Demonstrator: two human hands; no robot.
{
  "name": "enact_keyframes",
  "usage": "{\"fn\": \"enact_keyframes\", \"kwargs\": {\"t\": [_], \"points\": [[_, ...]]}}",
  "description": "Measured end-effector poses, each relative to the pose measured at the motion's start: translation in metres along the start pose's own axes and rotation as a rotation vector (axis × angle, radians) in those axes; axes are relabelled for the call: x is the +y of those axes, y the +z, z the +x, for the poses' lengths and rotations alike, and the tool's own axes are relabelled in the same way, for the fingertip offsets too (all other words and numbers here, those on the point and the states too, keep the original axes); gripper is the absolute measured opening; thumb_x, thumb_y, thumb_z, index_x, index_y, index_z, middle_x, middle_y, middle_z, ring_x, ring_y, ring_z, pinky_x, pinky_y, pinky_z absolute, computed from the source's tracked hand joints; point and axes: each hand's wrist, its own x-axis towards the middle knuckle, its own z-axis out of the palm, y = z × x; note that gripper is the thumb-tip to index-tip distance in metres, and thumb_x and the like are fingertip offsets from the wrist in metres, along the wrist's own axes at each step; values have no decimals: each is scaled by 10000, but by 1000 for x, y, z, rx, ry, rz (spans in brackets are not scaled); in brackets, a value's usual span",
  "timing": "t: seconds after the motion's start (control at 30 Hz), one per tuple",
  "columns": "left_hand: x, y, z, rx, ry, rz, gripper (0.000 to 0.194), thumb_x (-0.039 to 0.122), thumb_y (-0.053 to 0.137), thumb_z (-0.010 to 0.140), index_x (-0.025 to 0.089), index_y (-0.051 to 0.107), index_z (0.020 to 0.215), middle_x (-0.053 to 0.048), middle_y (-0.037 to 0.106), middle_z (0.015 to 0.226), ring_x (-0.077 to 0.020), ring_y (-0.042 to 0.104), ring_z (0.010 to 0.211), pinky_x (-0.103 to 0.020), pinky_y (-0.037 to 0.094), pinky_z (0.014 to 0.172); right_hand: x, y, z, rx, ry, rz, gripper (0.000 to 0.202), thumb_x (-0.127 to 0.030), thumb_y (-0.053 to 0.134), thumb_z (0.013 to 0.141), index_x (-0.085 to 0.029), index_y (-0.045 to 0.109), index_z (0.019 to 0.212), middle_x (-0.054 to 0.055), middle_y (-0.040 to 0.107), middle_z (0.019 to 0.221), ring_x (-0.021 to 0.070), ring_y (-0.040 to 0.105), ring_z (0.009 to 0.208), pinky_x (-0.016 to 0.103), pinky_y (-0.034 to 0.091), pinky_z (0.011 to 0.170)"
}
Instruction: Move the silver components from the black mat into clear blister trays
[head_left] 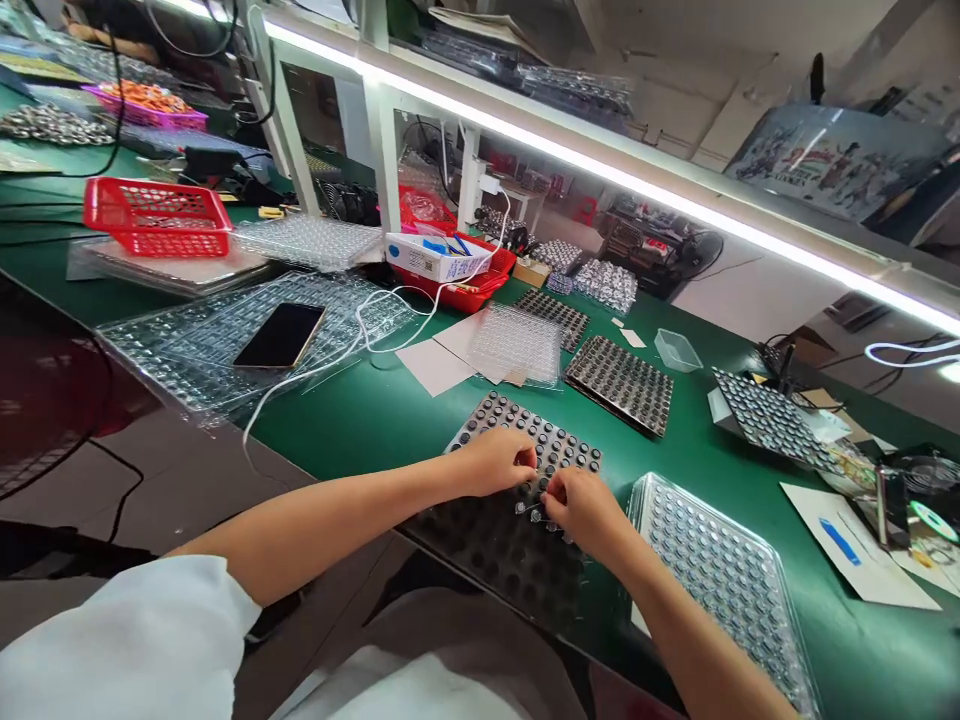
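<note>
With fingers bunched on left hand [496, 462] and right hand [586, 510], cannot tell if holding, over dark tray [495, 555] along near edge of table [352, 430], bare leftward. Cannot read print on white box [435, 262].

Curled left grip [499, 462] near curled right grip [583, 505]

A long tube light [555, 145] slants overhead, glaring white and throwing sheen on the green table [352, 430] and glints across the clear plastic sheets [202, 335]. The dark tray's [495, 560] near part looks murky, the floor [180, 480] dim. Wide-angle distortion stretches the left sleeve [127, 640].
</note>
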Motion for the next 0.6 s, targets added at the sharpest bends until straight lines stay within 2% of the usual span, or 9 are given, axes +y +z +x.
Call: {"fn": "enact_keyframes", "kwargs": {"t": [0.07,0.17,0.27,0.33,0.47,0.6], "points": [[4,-3,-2,6,-7,-20,110,263,593,764,175,658,779,-9,659,778,-142,579,732,-225,407,658,5,-6,-5,36,5,63,79,-219,554,793,-195,608,741,16,640,766,143,551,713,239,345,643],[12,-7,-4,4,-10,-33,124,280,580,783,177,644,754,-9,646,756,-145,568,722,-231,395,654,23,-28,-27,125,35,163,109,-254,533,824,-194,602,765,15,635,780,142,552,739,244,366,679],[21,-8,-5,-33,-19,-54,178,329,538,820,184,625,762,-7,629,754,-147,549,696,-239,386,632,56,-55,-68,214,144,218,142,-296,512,846,-198,595,785,8,626,771,143,549,736,254,382,690],[28,-4,-2,-72,-9,-75,206,351,505,844,190,616,780,-5,626,768,-149,542,695,-242,383,627,80,-65,-101,229,240,227,154,-313,505,850,-199,590,792,1,621,753,143,544,714,258,385,677],[51,16,11,-134,44,-80,200,337,497,849,188,612,783,-11,618,787,-156,538,724,-251,389,649,108,-59,-146,133,346,236,169,-313,471,864,-199,574,795,1,610,731,145,530,690,264,380,654],[80,48,32,-209,123,-45,173,310,520,834,182,633,807,-38,619,866,-176,551,822,-258,414,720,102,-41,-151,70,347,213,163,-287,448,870,-200,568,803,16,622,787,152,531,732,267,358,659]]}}
